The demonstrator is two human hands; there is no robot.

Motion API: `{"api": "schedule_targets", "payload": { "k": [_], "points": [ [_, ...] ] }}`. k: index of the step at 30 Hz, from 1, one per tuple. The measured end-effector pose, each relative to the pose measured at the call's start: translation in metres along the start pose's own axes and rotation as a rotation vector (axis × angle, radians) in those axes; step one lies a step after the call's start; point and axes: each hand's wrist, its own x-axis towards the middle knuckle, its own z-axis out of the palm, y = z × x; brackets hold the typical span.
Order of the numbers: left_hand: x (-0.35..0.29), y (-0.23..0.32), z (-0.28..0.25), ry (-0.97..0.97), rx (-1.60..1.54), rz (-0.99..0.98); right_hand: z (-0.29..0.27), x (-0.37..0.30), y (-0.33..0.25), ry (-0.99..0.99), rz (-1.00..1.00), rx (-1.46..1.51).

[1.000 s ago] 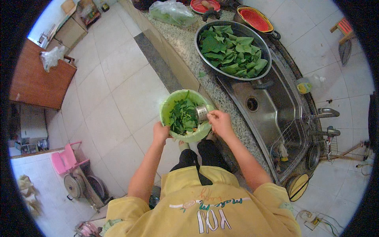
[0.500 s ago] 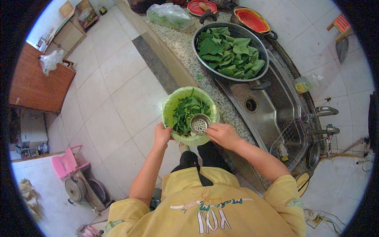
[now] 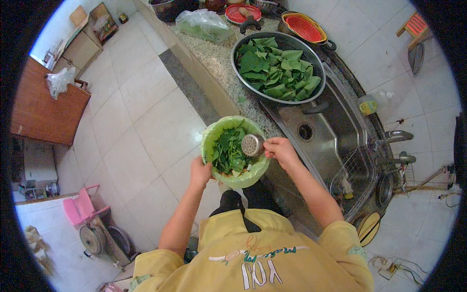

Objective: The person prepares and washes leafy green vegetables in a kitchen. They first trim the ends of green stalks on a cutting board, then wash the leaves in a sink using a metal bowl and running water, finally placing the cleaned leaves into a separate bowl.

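Observation:
In front of my body is a bin [image 3: 208, 137] lined with a pale green plastic bag, with green leaves and stems [image 3: 228, 153] inside. My left hand [image 3: 200, 173] is closed on its near left rim. My right hand [image 3: 281, 151] pinches a small metal sink strainer [image 3: 252, 145] by its edge. The strainer is tipped over the bin's right side, its perforated bottom facing up, so its inside is hidden. Beyond the bin, a large dark pan [image 3: 237, 73] on the counter is heaped with broad green leaves [image 3: 277, 68].
The steel sink [image 3: 335, 131] lies to my right, with its drain hole [image 3: 305, 131], a faucet [image 3: 399, 136] and a wire rack [image 3: 348, 170]. Along the granite counter [image 3: 214, 63] are a plastic bag of greens [image 3: 202, 27], a red plate [image 3: 236, 13] and a red basket [image 3: 304, 27].
My right hand has turned the strainer over, from its open side facing up to its bottom facing up. The bin sits slightly lower in view.

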Motion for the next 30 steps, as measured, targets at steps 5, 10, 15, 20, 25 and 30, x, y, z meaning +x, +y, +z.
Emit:
{"api": "schedule_targets", "payload": {
  "k": [5,10,15,20,25,30],
  "points": [
    [0.002,0.000,-0.001,-0.002,0.015,-0.003,-0.010,0.004,0.006,0.006,0.059,0.101],
    [-0.003,-0.001,-0.001,-0.018,0.072,-0.021,-0.013,0.000,0.000,0.052,-0.002,-0.170],
    [-0.003,0.000,-0.002,-0.001,-0.012,-0.030,0.023,-0.038,-0.041,-0.005,-0.542,-0.542],
    [-0.001,-0.003,-0.007,-0.034,-0.089,-0.045,0.025,-0.058,-0.049,-0.089,-1.153,-1.129],
    [-0.004,0.005,-0.006,-0.008,-0.110,-0.067,0.007,-0.067,-0.047,-0.067,-1.253,-1.139],
    [-0.007,0.003,-0.008,0.055,-0.113,-0.084,-0.036,-0.080,-0.049,0.092,-1.231,-1.074]
  ]
}}
